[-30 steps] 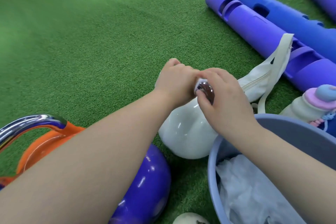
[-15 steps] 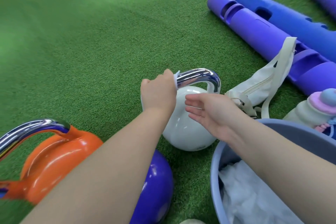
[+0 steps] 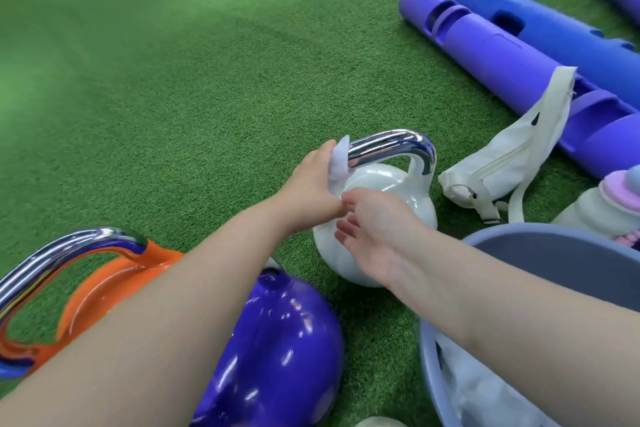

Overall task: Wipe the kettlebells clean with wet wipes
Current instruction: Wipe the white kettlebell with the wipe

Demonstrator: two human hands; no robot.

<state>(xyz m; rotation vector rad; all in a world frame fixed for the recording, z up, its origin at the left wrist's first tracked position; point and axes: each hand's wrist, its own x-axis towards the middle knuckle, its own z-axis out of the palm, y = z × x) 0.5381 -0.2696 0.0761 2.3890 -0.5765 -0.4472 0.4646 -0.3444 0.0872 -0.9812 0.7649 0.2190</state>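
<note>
The white kettlebell [image 3: 388, 204] stands upright on the green turf floor [image 3: 194, 90], near the middle of the view, with its chrome handle [image 3: 391, 149] arching over the top. The left hand [image 3: 311, 191] holds a white wet wipe [image 3: 338, 163] against the left end of the chrome handle; its grip is closed on the wipe, which is bunched between the hand and the metal. The right hand [image 3: 374, 229] lies over the front of the white kettlebell body with a relaxed, wide grip, fingers extended toward the left hand and holding nothing. Whether its fingers touch the shell cannot be told.

Nearer the camera, a purple kettlebell [image 3: 284, 350] rests on the floor under the left forearm. An orange kettlebell [image 3: 104, 284] with a chrome handle stands at the left edge of the view, just beside the purple one.

A grey-blue basin [image 3: 540, 246] occupies the lower right corner of the view, with crumpled white material [image 3: 485, 399] inside it. Behind the basin, a cream waist bag [image 3: 502, 163] lies on the floor just beside the white kettlebell, its strap draped onto a purple tube [image 3: 502, 59]. A blue tube [image 3: 554, 31] lies alongside the purple tube. A pale bottle [image 3: 602, 201] with a pink and blue cap lies at the right edge.
</note>
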